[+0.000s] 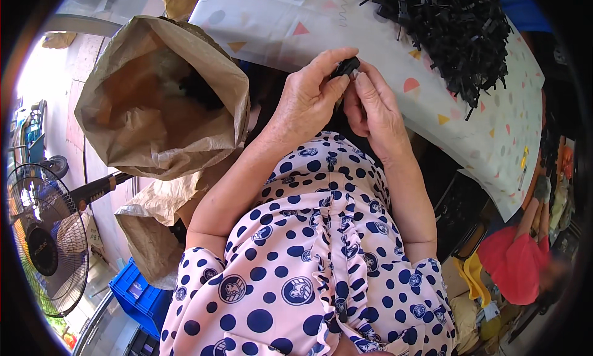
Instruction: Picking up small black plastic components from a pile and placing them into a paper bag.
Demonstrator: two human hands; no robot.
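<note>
A small black plastic piece is pinched between the fingertips of my left hand, just off the table's near edge. My right hand is closed, its thumb and fingers against the same piece. Something small and pale shows at the right thumb tip, too small to name. A heap of similar-looking black plastic pieces lies on the table, to the right of my hands.
A patterned cloth covers the table. An open brown sack, with dark pieces inside, stands left. A fan and blue crate are lower left. Another person in red sits at the right.
</note>
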